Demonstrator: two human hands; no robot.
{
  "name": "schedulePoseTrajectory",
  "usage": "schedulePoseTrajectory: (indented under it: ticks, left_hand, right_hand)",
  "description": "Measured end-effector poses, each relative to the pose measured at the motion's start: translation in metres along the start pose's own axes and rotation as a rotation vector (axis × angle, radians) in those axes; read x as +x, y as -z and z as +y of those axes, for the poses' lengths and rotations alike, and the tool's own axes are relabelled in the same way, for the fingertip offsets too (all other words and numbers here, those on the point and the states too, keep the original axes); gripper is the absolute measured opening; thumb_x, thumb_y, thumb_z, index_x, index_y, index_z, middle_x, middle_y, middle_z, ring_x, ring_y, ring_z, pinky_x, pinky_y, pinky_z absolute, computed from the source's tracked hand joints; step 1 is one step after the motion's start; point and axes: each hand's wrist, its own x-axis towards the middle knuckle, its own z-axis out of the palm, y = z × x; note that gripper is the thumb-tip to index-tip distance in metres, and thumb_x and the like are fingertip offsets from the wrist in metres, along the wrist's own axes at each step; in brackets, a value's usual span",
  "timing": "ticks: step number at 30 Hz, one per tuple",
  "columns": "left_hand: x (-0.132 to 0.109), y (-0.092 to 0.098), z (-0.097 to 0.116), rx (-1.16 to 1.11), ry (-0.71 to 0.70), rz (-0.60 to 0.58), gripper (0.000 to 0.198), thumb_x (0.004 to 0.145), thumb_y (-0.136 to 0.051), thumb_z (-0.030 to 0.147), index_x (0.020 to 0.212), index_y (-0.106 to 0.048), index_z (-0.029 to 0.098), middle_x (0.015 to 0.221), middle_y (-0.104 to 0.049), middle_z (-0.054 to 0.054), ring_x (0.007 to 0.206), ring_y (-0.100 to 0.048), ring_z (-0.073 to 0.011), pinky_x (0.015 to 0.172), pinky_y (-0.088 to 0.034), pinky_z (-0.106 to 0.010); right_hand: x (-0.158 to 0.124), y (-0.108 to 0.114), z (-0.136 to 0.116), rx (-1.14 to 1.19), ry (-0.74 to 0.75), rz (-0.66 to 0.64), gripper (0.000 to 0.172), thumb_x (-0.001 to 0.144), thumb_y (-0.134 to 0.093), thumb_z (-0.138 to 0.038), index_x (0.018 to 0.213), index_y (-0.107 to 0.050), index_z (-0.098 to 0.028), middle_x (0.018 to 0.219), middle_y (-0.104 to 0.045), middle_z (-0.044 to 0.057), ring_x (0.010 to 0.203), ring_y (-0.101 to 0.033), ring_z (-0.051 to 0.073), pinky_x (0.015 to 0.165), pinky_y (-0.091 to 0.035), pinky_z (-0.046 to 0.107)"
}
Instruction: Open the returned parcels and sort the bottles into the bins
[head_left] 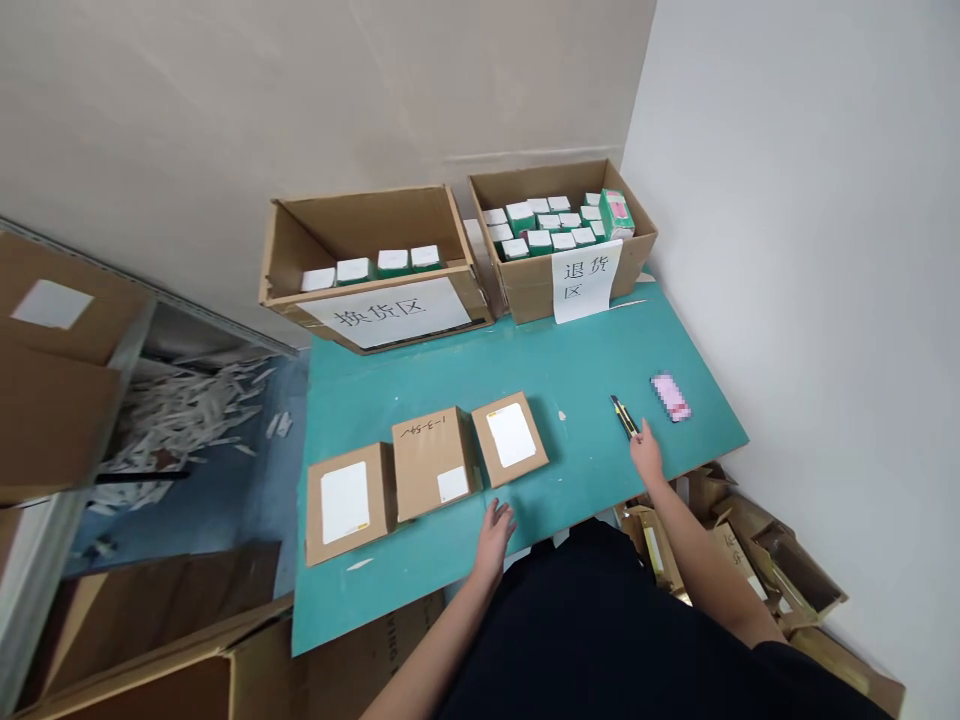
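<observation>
1. Head view, sole view supplied. Noted: green bench (pixel 420 375), with three closed cartons in a row along the left half of the near edge: left carton (pixel 349 505), middle carton (pixel 429 455), right carton (pixel 510 440).
2. Left hand (pixel 495 540): fingers parted and slightly bent, nothing visible in grasp; at the near edge, just beside the right carton.
3. Right hand (pixel 646 455): at the right part of the near edge, fingertips by the near end of a yellow-and-black cutter (pixel 623 416). Gripping or merely touching: cannot tell.
4. Cutter: flat on the bench, one end toward the right hand, apparently for ready reach.
5. White labels (pixel 453 484) facing up, presumably for reading without turning the cartons.
6. Along the far edge: left open box (pixel 375 222) and right open box (pixel 529 290), handwritten signs (pixel 405 310) facing the near edge, presumably for telling contents apart. Small green-and-white boxes (pixel 538 241) in both, more in the right.
7. Near the right edge: pink phone-like item (pixel 670 397), blurred, beside the cutter.
8. In the way: cartons between left hand and left open box; white wall (pixel 810 250) beyond the right edge; discarded cardboard (pixel 795 570) below the near-right corner.
</observation>
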Motion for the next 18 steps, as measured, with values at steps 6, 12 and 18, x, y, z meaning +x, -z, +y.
schedulePoseTrajectory:
  ticks: [6, 12, 18]
  left_hand:
    - [0.002, -0.029, 0.015, -0.048, 0.018, 0.065, 0.055, 0.093, -0.065, 0.029, 0.145, -0.045, 0.029, 0.15, -0.051, -0.011, 0.14, -0.051, -0.027, 0.113, -0.048, -0.042]
    - [0.002, -0.045, 0.024, -0.065, 0.058, 0.106, 0.061, 0.094, -0.065, 0.03, 0.149, -0.041, 0.027, 0.153, -0.049, -0.015, 0.137, -0.055, -0.0295, 0.11, -0.051, -0.043]
    - [0.0, -0.047, 0.027, -0.081, 0.084, 0.124, 0.061, 0.095, -0.064, 0.029, 0.15, -0.04, 0.026, 0.153, -0.049, -0.016, 0.137, -0.055, -0.0298, 0.109, -0.051, -0.044]
  right_hand:
    - [0.083, 0.043, 0.004, -0.323, -0.18, -0.08, 0.082, 0.086, -0.047, -0.021, 0.162, -0.02, -0.009, 0.115, -0.07, 0.022, 0.103, -0.068, 0.032, 0.086, -0.049, 0.039]
    - [0.113, 0.045, 0.015, -0.363, -0.248, -0.14, 0.081, 0.086, -0.051, -0.018, 0.162, -0.021, -0.007, 0.121, -0.069, 0.025, 0.11, -0.068, 0.033, 0.092, -0.048, 0.041]
    - [0.117, 0.046, 0.019, -0.368, -0.239, -0.163, 0.081, 0.085, -0.051, -0.017, 0.161, -0.024, -0.008, 0.119, -0.07, 0.023, 0.105, -0.069, 0.032, 0.089, -0.048, 0.039]
